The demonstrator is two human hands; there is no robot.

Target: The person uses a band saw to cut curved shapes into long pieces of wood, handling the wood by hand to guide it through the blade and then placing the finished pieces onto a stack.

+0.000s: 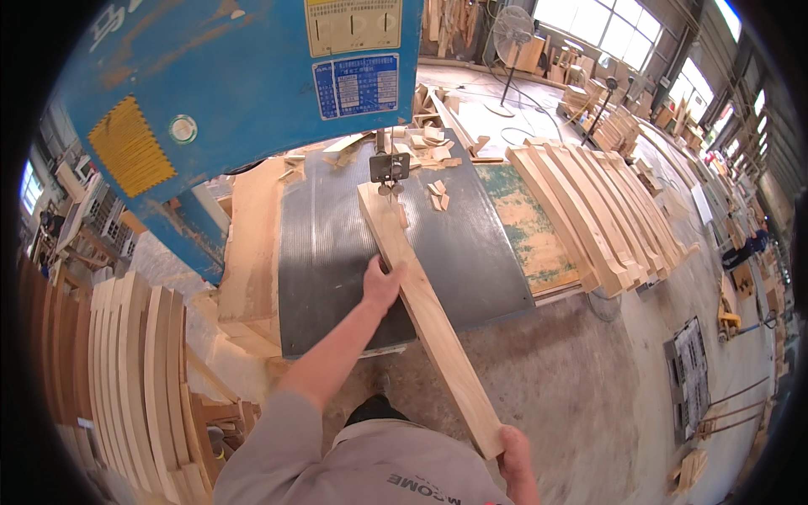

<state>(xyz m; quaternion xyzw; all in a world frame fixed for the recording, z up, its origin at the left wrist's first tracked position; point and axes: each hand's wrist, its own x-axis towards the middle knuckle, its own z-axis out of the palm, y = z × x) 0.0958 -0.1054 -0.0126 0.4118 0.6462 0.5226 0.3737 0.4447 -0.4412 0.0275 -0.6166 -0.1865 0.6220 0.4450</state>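
Note:
A long pale wooden board (429,315) lies slantwise over the dark ribbed table of a bandsaw (454,259). Its far end meets the blade guide (389,168), where a small offcut (403,216) sits along the board's right edge. My left hand (382,284) grips the board's left side partway along, thumb on top. At the near end, beyond the table, my right hand (515,451) is closed around the board's end. The lower part of the blade is hard to make out behind the guide and wood.
The saw's blue housing (252,76) rises at the upper left. Wood offcuts (435,145) litter the table's back. Shaped wooden pieces (587,214) lie in a row at the right, and boards (132,379) are stacked at the left. A pedestal fan (514,38) stands farther off.

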